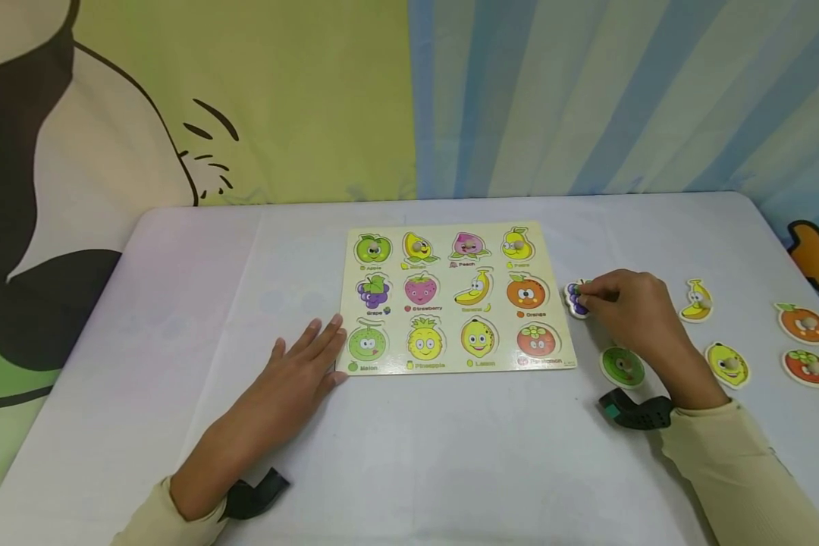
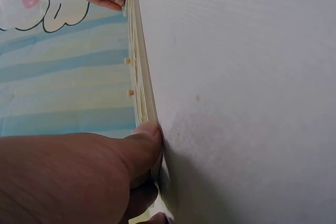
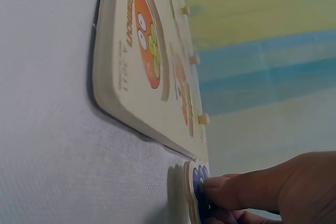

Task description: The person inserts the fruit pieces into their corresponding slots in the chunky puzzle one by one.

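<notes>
In the head view, the right hand (image 1: 631, 303) is right of the middle of the frame, with its thumb and finger pinched together on a small flat purple grape piece with a white edge (image 1: 573, 302). The grape piece is just beside the right edge of a flat cream board with rows of fruit pictures (image 1: 397, 337), which sits in the middle of the frame. The left hand (image 1: 300, 364) is left of the middle, its fingers straight and a little apart, the tips touching the board's left side. In the left wrist view, its thumb presses on the board's edge. The top row of the board has fruit pieces with little round knobs. Near the right wrist lies a round green fruit piece with a white edge (image 1: 623, 368). More pieces lie at the right of the frame: a curved yellow banana piece (image 1: 696, 301), a yellow lemon piece with a face (image 1: 728, 365), a round orange fruit piece with a green leaf (image 1: 803, 324) and a round red fruit piece with a green top (image 1: 808, 368). They all rest on a big table with a white cloth (image 1: 450, 455).
</notes>
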`<state>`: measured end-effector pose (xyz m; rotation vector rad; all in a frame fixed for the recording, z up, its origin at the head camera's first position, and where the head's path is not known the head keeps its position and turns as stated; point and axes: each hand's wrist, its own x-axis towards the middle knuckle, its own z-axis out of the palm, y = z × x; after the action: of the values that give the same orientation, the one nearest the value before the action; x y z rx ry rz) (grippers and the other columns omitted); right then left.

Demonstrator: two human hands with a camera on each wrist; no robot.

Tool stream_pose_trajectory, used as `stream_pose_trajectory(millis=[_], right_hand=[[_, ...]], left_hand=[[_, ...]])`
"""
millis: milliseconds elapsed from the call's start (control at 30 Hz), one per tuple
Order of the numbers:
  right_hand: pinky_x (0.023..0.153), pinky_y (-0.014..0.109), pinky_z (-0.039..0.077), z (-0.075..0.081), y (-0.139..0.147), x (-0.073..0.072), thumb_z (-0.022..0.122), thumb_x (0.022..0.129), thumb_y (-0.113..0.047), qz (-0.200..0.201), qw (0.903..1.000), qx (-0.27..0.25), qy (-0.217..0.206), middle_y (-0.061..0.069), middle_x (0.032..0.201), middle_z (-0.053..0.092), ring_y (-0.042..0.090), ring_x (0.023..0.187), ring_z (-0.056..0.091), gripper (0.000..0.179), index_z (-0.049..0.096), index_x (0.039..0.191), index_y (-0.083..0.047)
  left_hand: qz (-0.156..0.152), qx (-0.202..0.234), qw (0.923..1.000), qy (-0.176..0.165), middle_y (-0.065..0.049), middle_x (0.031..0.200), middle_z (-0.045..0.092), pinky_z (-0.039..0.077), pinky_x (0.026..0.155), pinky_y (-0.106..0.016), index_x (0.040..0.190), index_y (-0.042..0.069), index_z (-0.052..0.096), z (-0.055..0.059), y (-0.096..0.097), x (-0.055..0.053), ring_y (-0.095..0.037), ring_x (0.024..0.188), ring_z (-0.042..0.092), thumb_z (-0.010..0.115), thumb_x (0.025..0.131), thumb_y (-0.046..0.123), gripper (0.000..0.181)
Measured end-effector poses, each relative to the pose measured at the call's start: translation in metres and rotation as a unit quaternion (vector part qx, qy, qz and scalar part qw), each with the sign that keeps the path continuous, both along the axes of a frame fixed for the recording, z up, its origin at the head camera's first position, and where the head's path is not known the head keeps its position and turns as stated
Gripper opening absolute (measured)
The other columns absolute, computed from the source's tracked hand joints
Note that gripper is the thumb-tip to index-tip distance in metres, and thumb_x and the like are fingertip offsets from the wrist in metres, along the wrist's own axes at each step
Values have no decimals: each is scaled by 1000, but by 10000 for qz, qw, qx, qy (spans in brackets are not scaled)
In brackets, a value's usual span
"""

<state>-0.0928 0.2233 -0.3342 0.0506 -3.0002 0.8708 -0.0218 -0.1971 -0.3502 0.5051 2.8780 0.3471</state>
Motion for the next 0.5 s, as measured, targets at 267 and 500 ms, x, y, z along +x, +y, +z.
stream_pose_trajectory(millis=[267, 500], right_hand=[[59, 26, 46, 4, -10, -2, 70, 88, -1, 187, 9996, -223, 68, 21, 104, 67, 28, 84, 57, 15, 74, 102, 4], [64, 28, 47, 11, -30, -4, 69, 89, -1, 295, 9987, -411, 101, 18, 103, 67, 27, 85, 59, 16, 74, 103, 3]], left_hand=[[4, -17, 10000, 41, -8, 158, 26, 19, 105, -69, 150, 5, 36, -2, 0, 1, -34, 145, 18, 64, 96, 24, 64], [-34, 24, 10000, 53, -8, 158, 26, 19, 104, -70, 150, 5, 37, -2, 0, 1, -34, 145, 18, 64, 96, 25, 63]])
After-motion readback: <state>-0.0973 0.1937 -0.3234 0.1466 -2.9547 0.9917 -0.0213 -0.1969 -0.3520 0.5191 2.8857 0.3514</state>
